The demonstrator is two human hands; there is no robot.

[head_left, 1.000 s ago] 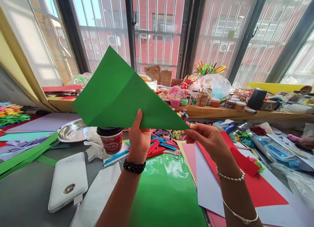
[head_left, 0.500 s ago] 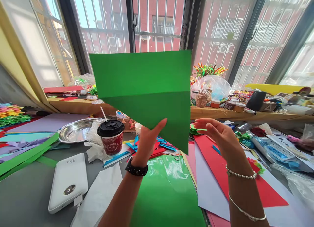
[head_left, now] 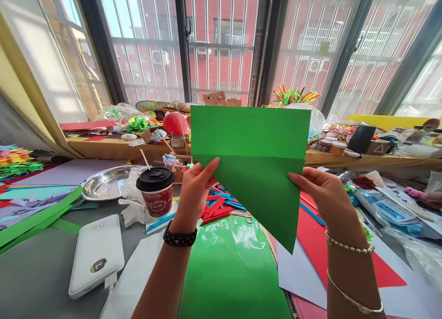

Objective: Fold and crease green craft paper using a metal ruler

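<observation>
A sheet of green paper (head_left: pixel 255 135) is held up in front of me, a crease running across it and its lower part narrowing to a point at the lower right. My left hand (head_left: pixel 195 190) pinches its left edge near the crease, thumb in front and the other fingers mostly behind. At the right edge, my right hand (head_left: pixel 321 190) grips the paper between thumb and fingers. Below both hands lies a green sheet pack (head_left: pixel 235 268) with a shiny clear wrapper. Scissors (head_left: pixel 247 217) rest just beyond it, beside red and blue paper strips (head_left: pixel 217 206).
To the left stand a lidded paper cup (head_left: pixel 156 194) with a straw, a white power bank (head_left: pixel 97 254) and a metal tray (head_left: pixel 103 185). Red paper (head_left: pixel 359 254) and white sheets lie at right. Craft items, including a red balloon (head_left: pixel 175 123), crowd the window ledge.
The green paper has moved right and down. My right hand, apart from it before, now grips its right edge. My left hand has shifted to the left edge.
</observation>
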